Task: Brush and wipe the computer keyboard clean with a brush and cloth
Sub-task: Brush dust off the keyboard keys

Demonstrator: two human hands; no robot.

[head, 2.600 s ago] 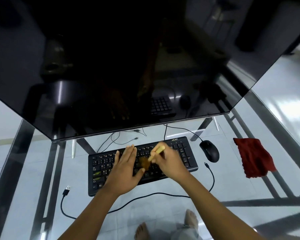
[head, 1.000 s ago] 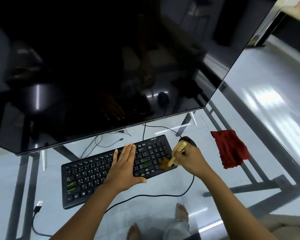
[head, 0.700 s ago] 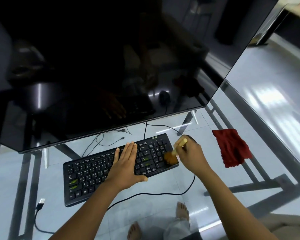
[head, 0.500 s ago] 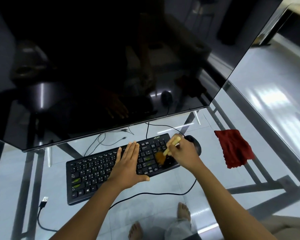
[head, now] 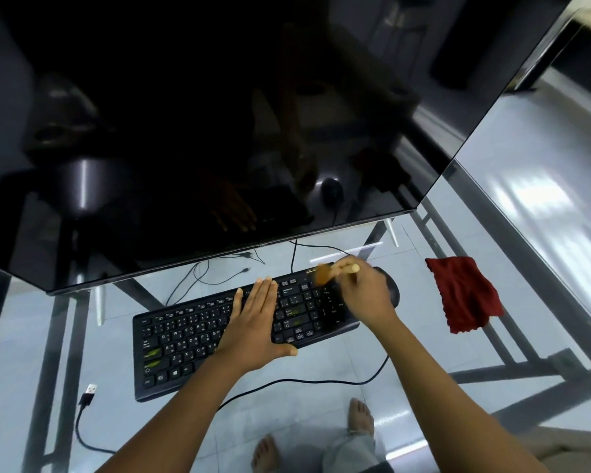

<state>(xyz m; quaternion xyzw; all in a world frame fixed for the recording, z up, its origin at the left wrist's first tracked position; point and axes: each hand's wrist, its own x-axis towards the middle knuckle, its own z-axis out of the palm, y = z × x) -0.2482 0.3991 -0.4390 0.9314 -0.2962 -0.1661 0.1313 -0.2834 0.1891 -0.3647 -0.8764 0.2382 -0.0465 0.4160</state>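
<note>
Brush (head: 325,274) moved from near-right keys half second ago to far-right corner of keyboard (head: 198,332), blurred mid-stroke. Right hand (head: 365,295) fingers pinching handle. Left hand (head: 253,322) flat, fingers pressed together, pinning keyboard mid-table. Brushing likely nearly finished; cloth (head: 464,295) untouched, right.

Both forearms extended forward, hands side by side

The left hand (head: 257,322) is laid flat, palm down, its fingers (head: 266,291) held straight together and pointed far, the thumb spread toward the right. The right hand (head: 365,295) is set farther and to the right, curled closed around a thin handle, knuckles upward; some motion blur is seen on it.
</note>
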